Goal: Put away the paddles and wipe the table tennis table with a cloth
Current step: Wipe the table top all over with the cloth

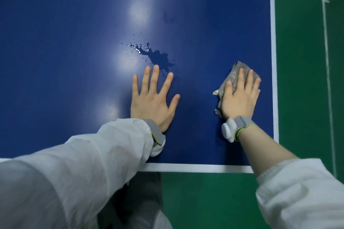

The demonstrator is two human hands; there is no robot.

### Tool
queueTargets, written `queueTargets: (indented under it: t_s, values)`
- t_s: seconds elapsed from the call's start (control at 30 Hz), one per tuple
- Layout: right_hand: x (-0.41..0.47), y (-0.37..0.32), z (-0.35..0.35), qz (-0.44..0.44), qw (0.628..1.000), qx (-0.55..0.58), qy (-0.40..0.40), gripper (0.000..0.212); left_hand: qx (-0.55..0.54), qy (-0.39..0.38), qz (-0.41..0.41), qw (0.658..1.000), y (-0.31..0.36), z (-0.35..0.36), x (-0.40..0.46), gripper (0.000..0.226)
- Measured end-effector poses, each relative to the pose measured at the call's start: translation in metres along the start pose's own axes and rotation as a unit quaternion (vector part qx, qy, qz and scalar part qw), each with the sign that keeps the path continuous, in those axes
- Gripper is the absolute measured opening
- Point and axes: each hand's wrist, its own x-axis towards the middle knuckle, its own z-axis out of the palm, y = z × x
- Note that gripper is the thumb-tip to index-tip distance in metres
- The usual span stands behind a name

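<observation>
The wiping step looks to be in hand: no paddles are in sight. The right hand (240, 96) lies flat, fingers straight, pressing a grey cloth (232, 78) onto the blue bench (55, 61) near its right edge line. The left hand (152, 98) rests flat with fingers spread wide, holding nothing, its fingertips just short of a puddle (156, 55). The next move probably calls for sliding the cloth leftward over that water.

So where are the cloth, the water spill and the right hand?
cloth (235, 72): head view, far grey corner.
water spill (158, 57): head view, dark pool.
right hand (240, 96): head view, back of hand.
</observation>
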Motion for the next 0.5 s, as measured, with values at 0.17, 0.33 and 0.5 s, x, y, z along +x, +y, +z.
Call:
queueTargets:
  t_s: [0.17,0.33,0.5]
  values:
    - [-0.094,-0.007,0.016,-0.029,0.999,-0.032,-0.004,0.062,-0.003,-0.026,0.002,1.0,-0.002,-0.004,-0.001,0.064]
    - [-0.187,-0.029,0.031,-0.072,0.996,-0.057,-0.021,0.061,-0.071,-0.069,0.004,0.995,-0.007,-0.02,0.0,0.063]
    - [-0.208,-0.056,0.038,-0.062,0.995,-0.065,-0.03,0.063,-0.091,-0.021,-0.052,0.994,-0.048,-0.035,0.012,0.061]
